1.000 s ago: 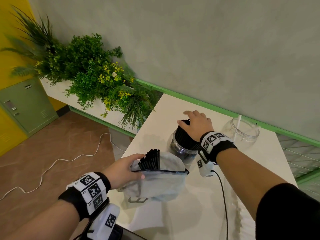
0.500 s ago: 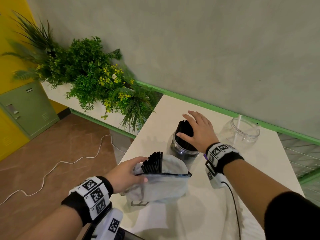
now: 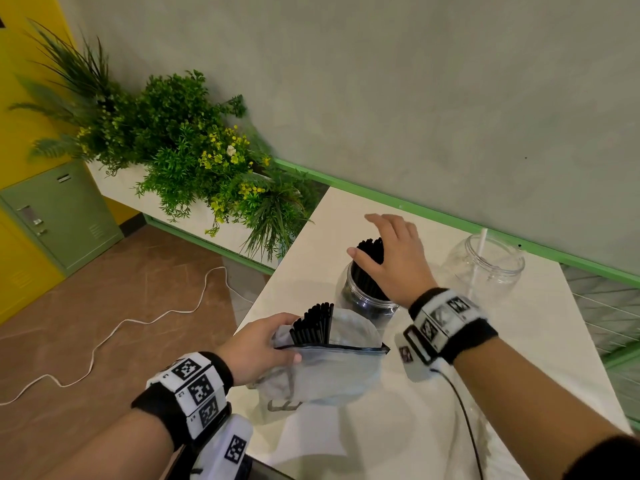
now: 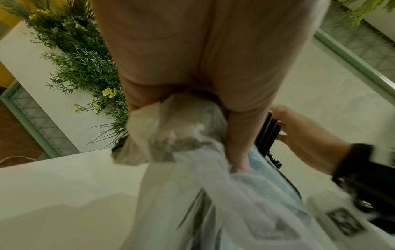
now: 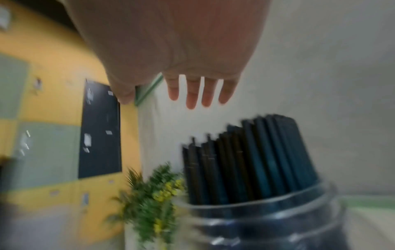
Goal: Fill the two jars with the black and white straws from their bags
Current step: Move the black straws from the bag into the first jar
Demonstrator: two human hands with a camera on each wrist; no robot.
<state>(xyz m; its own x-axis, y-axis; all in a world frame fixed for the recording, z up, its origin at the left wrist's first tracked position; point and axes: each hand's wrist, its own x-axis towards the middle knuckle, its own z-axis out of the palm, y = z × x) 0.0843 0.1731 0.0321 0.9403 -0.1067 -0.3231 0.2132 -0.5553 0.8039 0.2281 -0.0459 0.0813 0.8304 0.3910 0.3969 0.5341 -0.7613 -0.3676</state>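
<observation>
A clear jar packed with black straws stands mid-table. My right hand hovers over the straw tops, fingers straight and spread, holding nothing; the right wrist view shows the fingers above the straws in the jar. My left hand grips the rim of a translucent zip bag with more black straws sticking out. In the left wrist view the thumb pinches the crumpled bag. A second clear jar at the back right holds one white straw.
The white table has its left edge beside my left hand. A planter of green plants stands left of the table against the grey wall. A white cable lies on the brown floor. A green locker is far left.
My right hand lifted off the black straws in the jar and drew back toward me, its fingers spreading. The left hand kept hold of the bag.
</observation>
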